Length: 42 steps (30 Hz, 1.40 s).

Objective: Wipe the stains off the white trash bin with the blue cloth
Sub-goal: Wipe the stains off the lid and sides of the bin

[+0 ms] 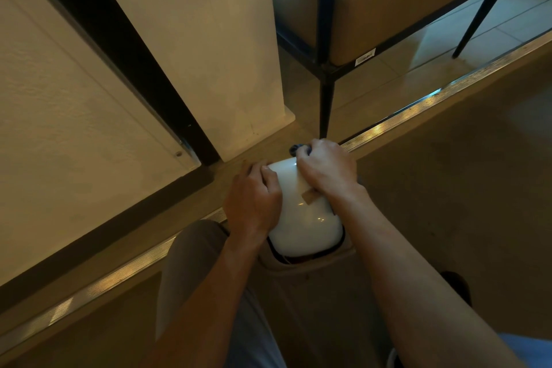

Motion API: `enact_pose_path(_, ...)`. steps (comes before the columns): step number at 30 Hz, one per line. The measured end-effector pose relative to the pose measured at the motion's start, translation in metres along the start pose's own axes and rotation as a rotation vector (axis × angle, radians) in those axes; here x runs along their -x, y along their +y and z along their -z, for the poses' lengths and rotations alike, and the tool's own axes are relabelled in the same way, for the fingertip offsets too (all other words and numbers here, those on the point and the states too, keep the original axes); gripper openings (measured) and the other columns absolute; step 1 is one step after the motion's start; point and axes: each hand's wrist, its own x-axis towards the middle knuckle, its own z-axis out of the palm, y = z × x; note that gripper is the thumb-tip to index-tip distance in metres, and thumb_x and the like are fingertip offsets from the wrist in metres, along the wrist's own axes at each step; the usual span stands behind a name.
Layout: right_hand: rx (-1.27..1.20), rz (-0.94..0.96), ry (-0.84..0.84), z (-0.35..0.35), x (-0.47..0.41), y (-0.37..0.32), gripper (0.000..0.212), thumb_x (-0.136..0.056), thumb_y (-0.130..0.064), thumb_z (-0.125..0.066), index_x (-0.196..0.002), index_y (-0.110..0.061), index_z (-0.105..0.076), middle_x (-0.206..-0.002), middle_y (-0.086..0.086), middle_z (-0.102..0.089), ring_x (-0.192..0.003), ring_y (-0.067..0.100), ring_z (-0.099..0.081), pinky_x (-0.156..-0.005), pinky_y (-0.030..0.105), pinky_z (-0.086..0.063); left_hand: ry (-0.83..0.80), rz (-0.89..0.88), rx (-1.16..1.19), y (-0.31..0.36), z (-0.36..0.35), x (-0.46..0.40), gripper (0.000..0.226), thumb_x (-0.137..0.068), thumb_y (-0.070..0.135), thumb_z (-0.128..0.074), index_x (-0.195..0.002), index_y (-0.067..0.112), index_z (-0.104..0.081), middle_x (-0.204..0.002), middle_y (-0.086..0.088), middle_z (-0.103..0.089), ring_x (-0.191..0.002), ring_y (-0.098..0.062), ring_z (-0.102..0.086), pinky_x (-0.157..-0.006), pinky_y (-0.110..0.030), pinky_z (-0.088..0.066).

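We are looking down at what seems an indoor doorway in a home or lodging. A metal threshold strip (pixel 442 92) is crossing the tiled floor (pixel 513 18), beside a black-legged cushioned seat (pixel 388 0) and a plastered pillar (pixel 209 39).

It is dim and yellow-brown where I am, and the floor (pixel 448 188) near me looks dark, while cooler, bluish light comes in from the top right and makes the tiles (pixel 513 18) there look pale. The white bin lid (pixel 304 218) is the brightest thing and has a few small shiny spots on it, and the metal strip (pixel 418 107) on the floor glints in patches. My arms look a little soft and blurry at the bottom, and the straight lines of the wall (pixel 74 98) lean and bend toward the edges.
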Motion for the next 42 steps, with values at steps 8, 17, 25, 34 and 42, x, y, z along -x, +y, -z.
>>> enact_pose_path(8, 0.022, -0.006, -0.066, 0.008, -0.003, -0.005, 0.034, -0.098, -0.049, -0.043, -0.093, -0.021, -0.062, -0.089, -0.002, -0.057, -0.08, 0.016, -0.054, -0.065, 0.033, -0.035, -0.006, 0.013, -0.007, 0.001, 0.0, -0.001, 0.05, -0.102, 0.043, -0.027, -0.131, 0.025, -0.063, -0.123, 0.003, -0.065, -0.105, -0.012, -0.057, -0.087, -0.037, -0.048)
enact_pose_path(17, -0.479, 0.113, -0.342, 0.022, -0.007, 0.02, 0.023, -0.092, -0.046, -0.049, -0.1, -0.039, -0.069, -0.102, -0.005, -0.065, -0.092, 0.018, -0.063, -0.077, 0.038, -0.052, -0.006, 0.0, -0.016, 0.002, 0.002, 0.002, 0.044, -0.105, 0.04, -0.031, -0.132, 0.023, -0.061, -0.121, 0.001, -0.064, -0.102, -0.012, -0.055, -0.084, -0.034, -0.048)
enact_pose_path(25, -0.558, 0.071, -0.301, 0.015, -0.004, 0.025, 0.024, -0.095, -0.043, -0.047, -0.101, -0.04, -0.07, -0.099, -0.009, -0.067, -0.084, 0.009, -0.063, -0.071, 0.03, -0.046, 0.006, 0.007, -0.016, 0.003, 0.001, 0.001, 0.046, -0.103, 0.04, -0.031, -0.134, 0.025, -0.061, -0.124, 0.001, -0.065, -0.104, -0.012, -0.055, -0.085, -0.034, -0.048)
enact_pose_path(34, -0.424, -0.072, 0.215, -0.01, 0.09, 0.026, 0.052, -0.105, -0.045, -0.033, -0.153, -0.029, -0.04, -0.151, -0.009, -0.045, -0.134, 0.006, -0.044, -0.102, 0.029, -0.036, 0.031, 0.018, -0.018, 0.0, -0.001, 0.0, 0.047, -0.104, 0.04, -0.03, -0.133, 0.024, -0.064, -0.126, 0.002, -0.067, -0.11, -0.016, -0.06, -0.087, -0.032, -0.046)
enact_pose_path(42, -0.488, -0.159, -0.016, 0.014, 0.033, 0.02, 0.034, -0.105, -0.039, -0.036, -0.127, -0.029, -0.061, -0.111, -0.002, -0.063, -0.096, 0.013, -0.059, -0.076, 0.033, -0.046, 0.002, 0.001, -0.014, -0.001, 0.0, 0.001, 0.046, -0.105, 0.039, -0.031, -0.133, 0.021, -0.063, -0.122, -0.001, -0.067, -0.102, -0.01, -0.055, -0.085, -0.033, -0.045)
